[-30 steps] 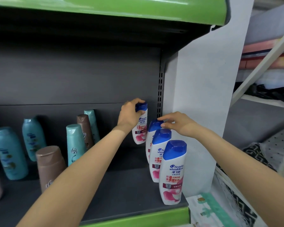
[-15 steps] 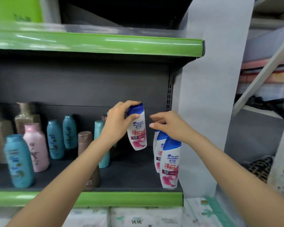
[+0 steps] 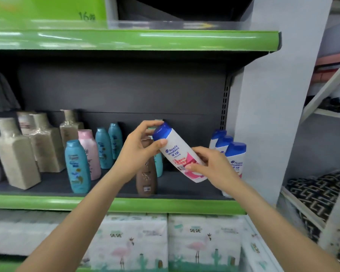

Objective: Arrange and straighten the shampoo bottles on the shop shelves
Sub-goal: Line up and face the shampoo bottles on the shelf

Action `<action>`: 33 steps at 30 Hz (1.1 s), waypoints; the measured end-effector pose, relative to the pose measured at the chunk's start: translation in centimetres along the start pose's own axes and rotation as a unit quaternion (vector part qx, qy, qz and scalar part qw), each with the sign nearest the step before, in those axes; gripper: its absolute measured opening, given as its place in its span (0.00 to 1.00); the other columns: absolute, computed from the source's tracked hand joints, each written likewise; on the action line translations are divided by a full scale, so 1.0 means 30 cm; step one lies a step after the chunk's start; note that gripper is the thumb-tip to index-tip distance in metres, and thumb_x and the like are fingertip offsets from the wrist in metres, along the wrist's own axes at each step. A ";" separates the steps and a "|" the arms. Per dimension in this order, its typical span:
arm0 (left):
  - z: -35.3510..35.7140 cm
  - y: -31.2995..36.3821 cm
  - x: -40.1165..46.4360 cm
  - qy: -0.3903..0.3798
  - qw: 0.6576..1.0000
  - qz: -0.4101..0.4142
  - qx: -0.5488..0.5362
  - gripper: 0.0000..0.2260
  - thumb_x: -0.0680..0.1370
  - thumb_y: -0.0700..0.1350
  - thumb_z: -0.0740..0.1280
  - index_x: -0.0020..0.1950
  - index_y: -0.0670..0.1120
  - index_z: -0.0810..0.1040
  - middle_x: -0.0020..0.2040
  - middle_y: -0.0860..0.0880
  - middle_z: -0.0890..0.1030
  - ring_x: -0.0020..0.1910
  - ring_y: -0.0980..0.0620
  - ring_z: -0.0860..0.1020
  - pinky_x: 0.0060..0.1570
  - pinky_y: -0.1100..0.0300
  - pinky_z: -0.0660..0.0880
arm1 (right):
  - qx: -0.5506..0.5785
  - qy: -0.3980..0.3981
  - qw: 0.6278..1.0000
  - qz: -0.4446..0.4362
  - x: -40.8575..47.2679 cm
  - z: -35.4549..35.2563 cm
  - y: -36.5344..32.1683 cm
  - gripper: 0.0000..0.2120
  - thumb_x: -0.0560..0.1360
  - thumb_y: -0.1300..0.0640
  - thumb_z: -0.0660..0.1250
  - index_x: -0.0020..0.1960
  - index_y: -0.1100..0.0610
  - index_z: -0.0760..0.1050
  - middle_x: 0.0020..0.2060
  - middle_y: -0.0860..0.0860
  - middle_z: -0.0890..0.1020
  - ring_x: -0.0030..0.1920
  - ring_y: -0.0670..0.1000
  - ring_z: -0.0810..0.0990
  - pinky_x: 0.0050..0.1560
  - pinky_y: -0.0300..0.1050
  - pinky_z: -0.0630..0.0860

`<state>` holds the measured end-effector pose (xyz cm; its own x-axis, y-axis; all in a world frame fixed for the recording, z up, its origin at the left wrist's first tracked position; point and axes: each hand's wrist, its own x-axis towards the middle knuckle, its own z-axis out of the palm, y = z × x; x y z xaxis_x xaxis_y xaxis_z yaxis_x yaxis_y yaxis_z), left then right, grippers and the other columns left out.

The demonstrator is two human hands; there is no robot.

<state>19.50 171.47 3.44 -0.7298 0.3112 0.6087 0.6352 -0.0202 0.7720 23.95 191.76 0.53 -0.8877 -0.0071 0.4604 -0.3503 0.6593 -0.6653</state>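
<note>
A white Head & Shoulders bottle [image 3: 178,154] with a blue cap is held tilted in front of the shelf [image 3: 114,203], grasped near the cap by the left hand [image 3: 139,152] and at its lower body by the right hand [image 3: 212,165]. Just right of the right hand, 3 matching bottles [image 3: 235,154] are lined up upright.

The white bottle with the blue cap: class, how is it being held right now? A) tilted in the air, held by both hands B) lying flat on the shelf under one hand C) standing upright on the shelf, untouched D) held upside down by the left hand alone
A: the white bottle with the blue cap leans cap-up to the left, clear of the shelf, with the left hand gripping near its cap and the right hand gripping its lower end.
</note>
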 end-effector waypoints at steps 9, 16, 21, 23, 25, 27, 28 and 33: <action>-0.207 -0.075 -0.082 -0.052 0.990 -0.129 -0.023 0.06 0.76 0.44 0.68 0.52 0.46 0.77 0.51 0.39 0.81 0.47 0.46 0.82 0.48 0.52 0.81 | -0.325 0.216 0.906 -0.163 -0.037 0.173 -0.087 0.21 0.66 0.59 0.77 0.58 0.56 0.78 0.48 0.51 0.80 0.47 0.54 0.78 0.45 0.48 0.75; -0.296 -0.101 -0.148 -0.059 0.990 -0.055 -0.116 0.10 0.72 0.36 0.69 0.52 0.44 0.76 0.49 0.47 0.80 0.48 0.48 0.82 0.46 0.56 0.80 | -0.241 0.196 0.947 -0.084 -0.075 0.201 -0.113 0.27 0.65 0.54 0.78 0.62 0.52 0.75 0.55 0.46 0.75 0.54 0.44 0.72 0.53 0.37 0.68; -0.342 -0.122 -0.160 -0.073 0.995 0.004 -0.065 0.14 0.68 0.39 0.72 0.52 0.47 0.76 0.52 0.53 0.82 0.51 0.54 0.80 0.50 0.59 0.78 | -0.150 0.169 0.970 -0.089 -0.109 0.190 -0.127 0.28 0.64 0.61 0.78 0.63 0.55 0.74 0.55 0.44 0.73 0.55 0.25 0.66 0.56 0.18 0.60; -0.349 -0.137 -0.162 -0.077 0.995 0.007 -0.068 0.14 0.69 0.36 0.72 0.52 0.47 0.76 0.56 0.52 0.81 0.55 0.54 0.79 0.54 0.58 0.77 | -0.157 0.176 0.967 -0.100 -0.106 0.201 -0.131 0.28 0.64 0.63 0.78 0.62 0.57 0.74 0.55 0.45 0.73 0.55 0.25 0.66 0.56 0.19 0.60; -0.356 -0.148 -0.162 -0.080 0.994 0.003 -0.077 0.15 0.70 0.33 0.71 0.52 0.46 0.76 0.59 0.51 0.80 0.58 0.53 0.78 0.56 0.56 0.76 | -0.162 0.186 0.963 -0.107 -0.101 0.214 -0.132 0.28 0.64 0.64 0.77 0.62 0.57 0.74 0.56 0.45 0.73 0.56 0.29 0.67 0.57 0.19 0.60; -0.365 -0.155 -0.161 -0.079 0.994 0.002 -0.076 0.17 0.70 0.31 0.71 0.54 0.47 0.76 0.59 0.51 0.79 0.58 0.54 0.77 0.57 0.56 0.75 | -0.166 0.194 0.961 -0.111 -0.093 0.222 -0.132 0.28 0.65 0.64 0.77 0.63 0.57 0.74 0.57 0.45 0.73 0.57 0.35 0.68 0.59 0.21 0.60; -0.370 -0.157 -0.161 -0.079 0.994 0.004 -0.074 0.17 0.70 0.31 0.71 0.54 0.47 0.75 0.59 0.51 0.79 0.59 0.53 0.77 0.57 0.56 0.75 | -0.169 0.195 0.960 -0.111 -0.090 0.225 -0.132 0.28 0.65 0.64 0.77 0.63 0.56 0.74 0.58 0.45 0.73 0.58 0.36 0.68 0.60 0.21 0.60; -0.394 -0.159 -0.166 -0.068 0.989 -0.042 -0.122 0.18 0.70 0.38 0.71 0.58 0.48 0.76 0.54 0.48 0.80 0.52 0.49 0.81 0.50 0.55 0.79 | -0.128 0.153 0.977 -0.081 -0.104 0.237 -0.146 0.25 0.67 0.61 0.76 0.61 0.51 0.74 0.55 0.40 0.75 0.55 0.33 0.71 0.55 0.24 0.68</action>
<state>17.13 158.79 -1.11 -0.7261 0.4457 0.5235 0.4819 -0.2132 0.8499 26.13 183.53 -2.17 -0.6823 0.0734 0.7274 -0.3566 0.8351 -0.4188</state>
